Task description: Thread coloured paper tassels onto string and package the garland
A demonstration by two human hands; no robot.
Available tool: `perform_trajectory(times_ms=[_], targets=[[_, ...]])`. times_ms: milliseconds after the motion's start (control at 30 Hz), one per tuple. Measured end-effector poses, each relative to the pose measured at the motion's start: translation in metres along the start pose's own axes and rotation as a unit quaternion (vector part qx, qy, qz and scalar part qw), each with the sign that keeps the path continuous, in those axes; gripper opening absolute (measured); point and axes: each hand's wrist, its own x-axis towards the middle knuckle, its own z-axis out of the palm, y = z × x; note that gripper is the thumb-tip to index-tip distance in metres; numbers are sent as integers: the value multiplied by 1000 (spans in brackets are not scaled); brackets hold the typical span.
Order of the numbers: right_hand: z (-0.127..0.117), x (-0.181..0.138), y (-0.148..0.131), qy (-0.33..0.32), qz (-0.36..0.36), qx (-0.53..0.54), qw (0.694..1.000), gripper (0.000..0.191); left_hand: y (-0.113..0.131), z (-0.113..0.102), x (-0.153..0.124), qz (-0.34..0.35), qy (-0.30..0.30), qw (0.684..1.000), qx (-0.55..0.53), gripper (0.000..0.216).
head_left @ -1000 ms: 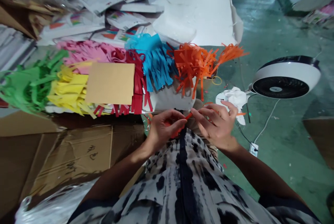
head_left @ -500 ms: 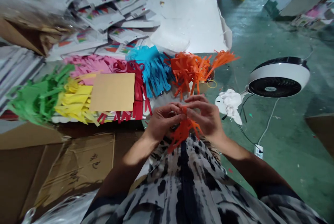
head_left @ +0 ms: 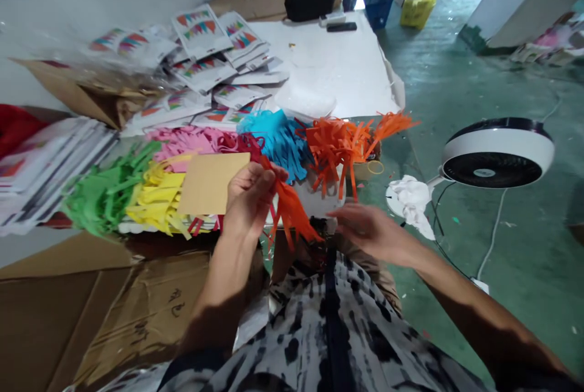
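My left hand (head_left: 250, 200) pinches the top of an orange fringed tassel (head_left: 294, 209), whose strips hang down to the right. My right hand (head_left: 369, 231) is apart from it, lower and to the right. Its fingers are blurred but look stretched out, with nothing seen in them. Just left of those fingertips is a small black and white object (head_left: 322, 223), too unclear to name. Beyond the hands lies a heap of orange tassels (head_left: 340, 139), beside blue tassels (head_left: 276, 139). A tan card (head_left: 207, 182) lies over the yellow tassels (head_left: 157, 197), close to my left hand.
Green tassels (head_left: 103, 194) and pink tassels (head_left: 182, 139) lie farther left. Printed packets (head_left: 201, 30) are heaped on the white-covered table (head_left: 347, 66). A white and black fan (head_left: 499, 154) stands at right, its cord on the floor. Cardboard (head_left: 168, 294) is at lower left.
Both hands were together at the orange tassel's top. Now my left hand has carried it up and left, and my right hand has let go and moved away. The view has tilted up.
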Motion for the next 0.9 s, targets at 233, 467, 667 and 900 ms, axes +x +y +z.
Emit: perform_trajectory(times_ms=[233, 467, 667, 900], targets=[[-19, 44, -36, 191, -70, 31, 979, 22, -23, 23, -21, -61, -84, 991, 87, 20], [-11, 62, -24, 204, -90, 13, 975, 9, -38, 25, -16, -126, -81, 986, 65, 23], [-59, 160, 9, 205, -12, -163, 965, 15, -57, 8, 13, -170, -35, 979, 106, 36], [-105, 297, 51, 61, 173, -339, 923, 15, -67, 5, 36, -268, -29, 960, 73, 50]])
